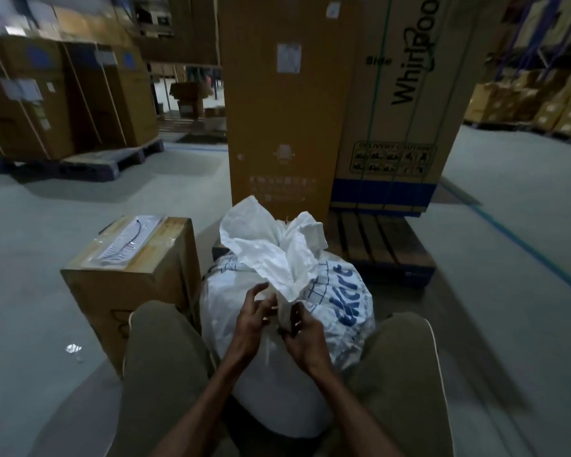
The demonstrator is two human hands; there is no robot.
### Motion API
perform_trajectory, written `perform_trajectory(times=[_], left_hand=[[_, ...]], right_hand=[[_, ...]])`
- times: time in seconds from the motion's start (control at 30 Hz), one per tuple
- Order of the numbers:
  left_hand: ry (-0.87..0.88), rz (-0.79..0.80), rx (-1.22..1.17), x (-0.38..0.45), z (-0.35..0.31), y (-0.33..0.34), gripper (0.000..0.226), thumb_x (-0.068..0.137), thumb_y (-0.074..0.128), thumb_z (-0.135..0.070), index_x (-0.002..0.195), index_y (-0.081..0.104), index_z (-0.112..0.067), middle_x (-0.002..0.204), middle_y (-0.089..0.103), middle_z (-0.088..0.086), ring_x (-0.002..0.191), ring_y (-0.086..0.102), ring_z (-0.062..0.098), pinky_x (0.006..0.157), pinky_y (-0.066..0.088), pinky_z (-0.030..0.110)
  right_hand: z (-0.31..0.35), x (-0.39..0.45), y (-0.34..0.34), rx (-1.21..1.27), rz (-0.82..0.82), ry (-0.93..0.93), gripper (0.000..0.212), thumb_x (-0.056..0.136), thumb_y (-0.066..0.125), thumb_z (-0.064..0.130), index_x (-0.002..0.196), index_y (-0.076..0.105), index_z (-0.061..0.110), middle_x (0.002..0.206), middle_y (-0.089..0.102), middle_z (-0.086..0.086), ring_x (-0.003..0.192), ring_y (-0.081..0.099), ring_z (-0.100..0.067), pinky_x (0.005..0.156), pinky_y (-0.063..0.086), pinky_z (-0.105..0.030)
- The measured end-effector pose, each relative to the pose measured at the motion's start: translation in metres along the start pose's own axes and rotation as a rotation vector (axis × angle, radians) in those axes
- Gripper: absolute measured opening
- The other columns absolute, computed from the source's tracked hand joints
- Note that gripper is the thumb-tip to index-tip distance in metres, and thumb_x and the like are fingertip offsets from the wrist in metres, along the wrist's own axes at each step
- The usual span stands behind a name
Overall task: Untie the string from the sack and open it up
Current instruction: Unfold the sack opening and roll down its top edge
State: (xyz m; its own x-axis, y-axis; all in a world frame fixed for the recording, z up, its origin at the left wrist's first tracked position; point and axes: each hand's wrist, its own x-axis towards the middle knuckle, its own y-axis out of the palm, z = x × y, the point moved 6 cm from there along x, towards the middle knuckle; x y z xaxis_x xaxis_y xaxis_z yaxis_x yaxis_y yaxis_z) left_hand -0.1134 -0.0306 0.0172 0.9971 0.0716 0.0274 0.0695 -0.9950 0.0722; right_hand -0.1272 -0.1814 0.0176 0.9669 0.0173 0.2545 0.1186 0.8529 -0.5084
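Between my knees stands the white sack (277,324), and my left hand (253,319) and right hand (302,338) curl at its tied neck; whether they pinch the string I cannot tell. At ten o'clock sits a small carton (129,268), at twelve tall cartons (290,103) block the view, on grey warehouse floor (508,258).

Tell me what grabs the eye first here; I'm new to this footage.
A white sack with blue print stands between the person's knees, its crumpled neck fanning upward. Both hands, left hand and right hand, work at the neck. Behind it towers a tall cardboard box; a smaller box sits left.
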Motion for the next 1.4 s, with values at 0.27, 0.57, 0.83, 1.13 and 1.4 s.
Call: perform_trajectory(times=[0.27,0.57,0.83,1.13,1.4], left_hand=[[0.040,0.017,0.306,0.016,0.023,0.009,0.032,0.087,0.068,-0.037,0.106,0.070,-0.011,0.094,0.075,0.003,0.086,0.073,0.018,0.074,0.058,0.028],[0.000,0.194,0.699,0.003,0.051,0.013,0.036,0.074,0.065,-0.037,0.103,0.077,-0.018,0.099,0.080,0.002,0.092,0.075,0.019,0.078,0.060,0.036],[-0.231,-0.264,-0.151,0.007,0.018,-0.016,0.044,0.102,0.048,-0.053,0.108,0.073,-0.016,0.098,0.079,0.005,0.089,0.076,0.023,0.073,0.063,0.037],[0.027,-0.482,0.367,-0.008,-0.009,-0.028,0.080,0.086,0.072,-0.010,0.151,0.027,-0.025,0.113,0.058,0.000,0.079,0.061,0.015,0.075,0.048,0.030],[-0.012,-0.304,1.111,0.001,0.005,-0.026,0.064,0.080,0.061,-0.009,0.138,0.054,-0.037,0.141,0.025,0.018,0.129,0.036,0.043,0.106,0.041,0.048]], right_hand=[[-0.024,0.015,-0.004,0.213,-0.016,0.148,0.015,0.085,0.053,0.027,0.086,0.066,0.020,0.080,0.070,0.004,0.073,0.068,-0.011,0.064,0.053,-0.028],[-0.031,0.021,-0.048,0.629,-0.228,0.331,0.023,0.096,0.069,0.035,0.114,0.065,0.022,0.110,0.070,-0.003,0.102,0.067,-0.016,0.086,0.053,-0.028],[-0.040,0.022,-0.024,0.232,-0.122,0.309,0.037,0.086,0.079,0.018,0.114,0.055,0.025,0.099,0.067,0.004,0.090,0.069,-0.019,0.077,0.060,-0.036],[-0.037,0.010,-0.015,-0.353,-0.062,0.213,0.091,0.083,0.069,0.013,0.153,0.016,0.039,0.137,0.046,-0.009,0.096,0.064,-0.032,0.073,0.058,-0.043],[-0.036,0.009,-0.004,-0.683,0.077,0.141,0.059,0.092,0.062,0.034,0.145,0.043,0.049,0.165,-0.003,-0.010,0.148,0.012,-0.045,0.119,0.025,-0.059]])
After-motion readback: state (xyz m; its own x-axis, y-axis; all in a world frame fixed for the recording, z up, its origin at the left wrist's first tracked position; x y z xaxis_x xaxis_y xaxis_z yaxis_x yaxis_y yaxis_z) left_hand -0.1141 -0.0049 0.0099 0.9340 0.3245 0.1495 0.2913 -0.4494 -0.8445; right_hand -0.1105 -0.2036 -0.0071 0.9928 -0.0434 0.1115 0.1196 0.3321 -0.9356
